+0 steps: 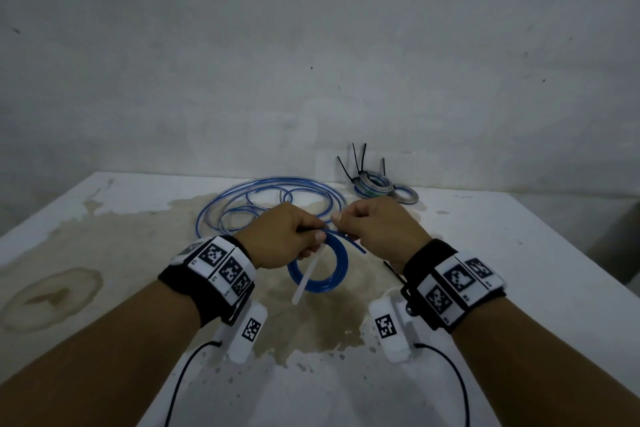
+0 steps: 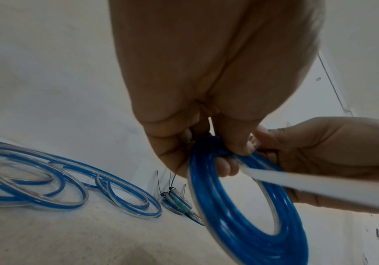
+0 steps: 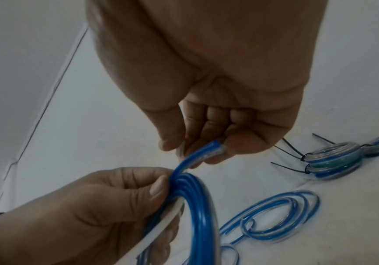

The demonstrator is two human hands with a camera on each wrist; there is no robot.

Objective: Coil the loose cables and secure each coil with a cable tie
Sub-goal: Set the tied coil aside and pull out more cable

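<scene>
Looking down from the head view, we are holding a small blue coil (image 1: pixel 318 267) above the stained desk (image 1: pixel 104 225). Our left hand (image 1: pixel 277 236) is curling round its top, trapping a white cable tie (image 1: pixel 306 279) whose tail is hanging across the ring. Our right hand (image 1: pixel 377 232) is pinching at the same spot, just beside the cable's free end (image 1: pixel 353 243). Loose cable (image 1: pixel 266 201) is lying behind, and tied coils (image 1: pixel 375 185) are sitting further back.

From the left wrist view, the coil is looking light and springy, its turns packed tightly; we are judging it will spread wherever it is not gripped. The tie is looking flat, smooth and flexible.

From the right wrist view, the free end is sticking up stiffly between thumb and fingers of the right hand. We are judging the best hold is where the turns bunch, beside the tie.
</scene>
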